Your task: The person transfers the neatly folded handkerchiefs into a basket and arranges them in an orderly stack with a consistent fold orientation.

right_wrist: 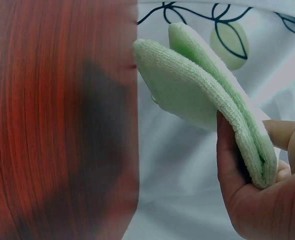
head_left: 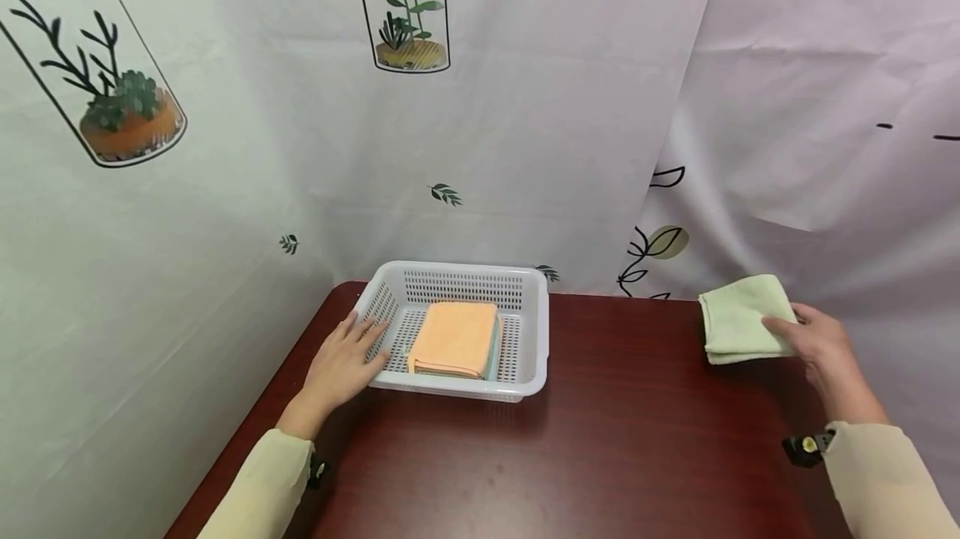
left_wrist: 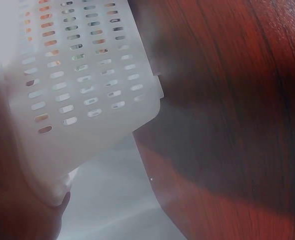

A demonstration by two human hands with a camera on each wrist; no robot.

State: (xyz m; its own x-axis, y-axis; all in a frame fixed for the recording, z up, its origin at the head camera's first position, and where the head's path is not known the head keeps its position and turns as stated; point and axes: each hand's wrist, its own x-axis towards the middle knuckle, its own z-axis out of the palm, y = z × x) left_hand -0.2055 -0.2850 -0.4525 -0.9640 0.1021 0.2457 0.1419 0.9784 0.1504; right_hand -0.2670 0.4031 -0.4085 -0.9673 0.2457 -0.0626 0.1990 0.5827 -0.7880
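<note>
A folded light green towel (head_left: 747, 318) is pinched at its right edge by my right hand (head_left: 821, 341), thumb on the near face. The right wrist view shows the folded layers of the green towel (right_wrist: 202, 80) raised above the tabletop. On the left, my left hand (head_left: 343, 364) lies with spread fingers on the left rim of a white plastic basket (head_left: 468, 389). Inside the basket a folded orange towel (head_left: 455, 337) tops a small stack, with bluish edges showing beneath it. The left wrist view shows the slotted basket wall (left_wrist: 82, 120) close up.
The dark red wooden table (head_left: 600, 439) runs under the basket, which stands near its back left corner. White fabric with printed plants (head_left: 487, 131) hangs behind the table and along both sides.
</note>
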